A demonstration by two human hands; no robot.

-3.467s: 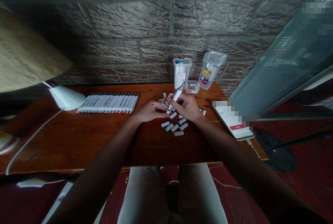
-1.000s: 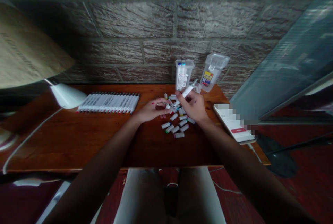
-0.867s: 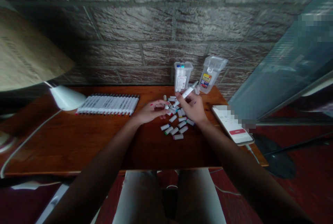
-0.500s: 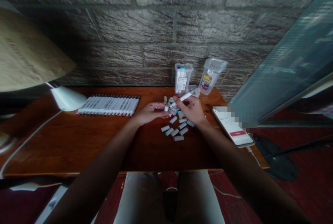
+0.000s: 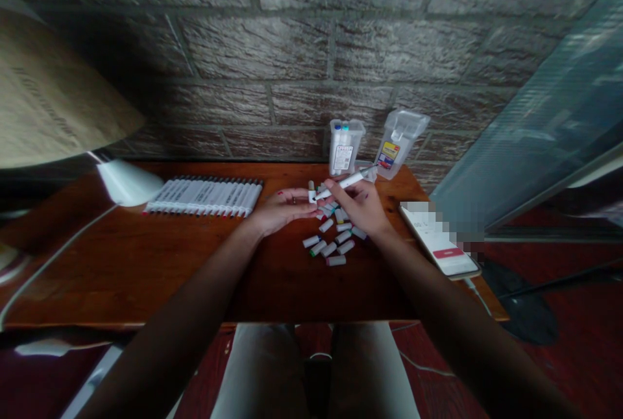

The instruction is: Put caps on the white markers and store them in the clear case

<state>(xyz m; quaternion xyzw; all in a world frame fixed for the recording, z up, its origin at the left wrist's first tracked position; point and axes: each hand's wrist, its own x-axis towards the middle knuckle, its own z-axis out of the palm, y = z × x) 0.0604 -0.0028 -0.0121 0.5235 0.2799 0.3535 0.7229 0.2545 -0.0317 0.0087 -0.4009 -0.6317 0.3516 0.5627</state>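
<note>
My right hand is closed on a white marker, which slants down to the left with its dark tip bare. Between the fingertips of my left hand is a small white marker cap. The marker's tip is at the cap; I cannot tell whether it is inside or just in front. Several loose white caps with coloured ends lie scattered below and behind my hands, some of them hidden by my fingers. To the left, a row of white markers lies side by side.
At the back stand a clear plastic case with a few markers and a second clear case with a yellow label. A phone on a cable lies at the right edge. A lamp stands left, against the brick wall.
The marker's tip has come down and left to the cap in my left hand. That cap has turned a little. The view has shifted slightly.
</note>
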